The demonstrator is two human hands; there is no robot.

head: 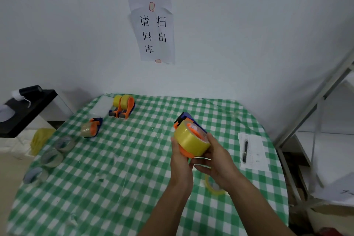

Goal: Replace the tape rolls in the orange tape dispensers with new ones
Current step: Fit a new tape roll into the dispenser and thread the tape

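Above the checked table (115,178), the left hand (180,161) grips the dispenser (183,119) at its orange base, and the right hand (216,159) curls round the yellow roll (191,140) seated in it

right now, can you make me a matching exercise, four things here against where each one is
Things
1 pen
2 twin dispensers
3 lone yellow-roll dispenser
4 three dull rolls

Places
a left edge of the table
b on the white sheet
c gripped by the left hand and the right hand
d far side, by the wall

Pairs: 1-b, 2-d, 3-c, 4-a
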